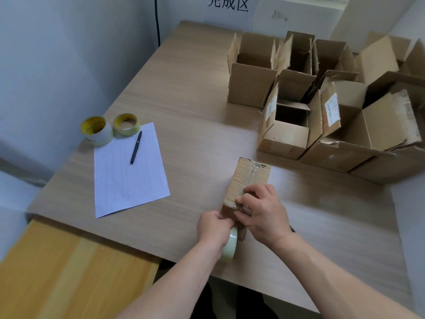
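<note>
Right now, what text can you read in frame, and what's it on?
"完成区": white sign on the wall, top edge cropped.
Box labels: print too blurred to read.
Sheet: ruled form, entries too small to read.
Spare tape rolls: yellow cores, no legible print.
Taped box: no print visible.

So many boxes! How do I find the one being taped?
Start at the light wooden table, then its near edge, apart from the open boxes on the right. The closed box lies there alone, held by the right hand, with the left hand gripping a tape roll. It is the only one shut, with tape along its seam.
</note>
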Available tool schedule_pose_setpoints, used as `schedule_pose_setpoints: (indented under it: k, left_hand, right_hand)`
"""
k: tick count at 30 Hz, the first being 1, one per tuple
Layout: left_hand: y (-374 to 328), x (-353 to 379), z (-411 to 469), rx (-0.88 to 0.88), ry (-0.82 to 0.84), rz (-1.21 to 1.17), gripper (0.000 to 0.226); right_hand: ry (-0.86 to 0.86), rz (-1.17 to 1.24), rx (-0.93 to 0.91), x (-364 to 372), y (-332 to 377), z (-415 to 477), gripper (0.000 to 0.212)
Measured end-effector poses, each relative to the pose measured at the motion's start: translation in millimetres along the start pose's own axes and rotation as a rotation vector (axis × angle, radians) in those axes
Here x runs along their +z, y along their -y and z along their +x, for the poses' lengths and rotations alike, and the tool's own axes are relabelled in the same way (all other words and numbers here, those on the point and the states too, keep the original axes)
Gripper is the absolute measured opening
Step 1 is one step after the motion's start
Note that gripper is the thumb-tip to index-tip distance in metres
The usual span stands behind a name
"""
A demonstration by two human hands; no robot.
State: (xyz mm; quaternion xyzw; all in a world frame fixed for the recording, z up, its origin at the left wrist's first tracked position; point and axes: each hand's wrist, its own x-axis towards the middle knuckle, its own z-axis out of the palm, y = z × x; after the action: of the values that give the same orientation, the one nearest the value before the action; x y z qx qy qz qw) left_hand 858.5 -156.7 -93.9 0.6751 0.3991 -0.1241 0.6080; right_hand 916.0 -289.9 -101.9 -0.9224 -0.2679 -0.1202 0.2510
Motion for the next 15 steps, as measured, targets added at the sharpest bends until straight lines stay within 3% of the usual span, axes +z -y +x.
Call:
schedule_pose_setpoints:
  k: [4, 9, 13, 15]
  left_hand:
    - [3, -18, -13, 0.042, 0.063, -0.017, 0.019]
    - [3, -48, -33, 0.105, 0.058, -0.014, 0.016]
    - [-5, -55, -46, 0.181, 0.035, -0.036, 0.017]
    - [-9, -50, -54, 0.144, 0.079, -0.151, 0.016]
  right_hand:
    - [-0.019, -0.035, 0.002, 5, 4, -2, 0.030]
    - [0.074, -0.017, 0.097, -8, 16, 3, 0.032]
    - [-0.099, 0.365, 0.346, -45, 49, -30, 0.039]
    - [0.045, 0.646, 0.542, -50, 74, -50, 0.051]
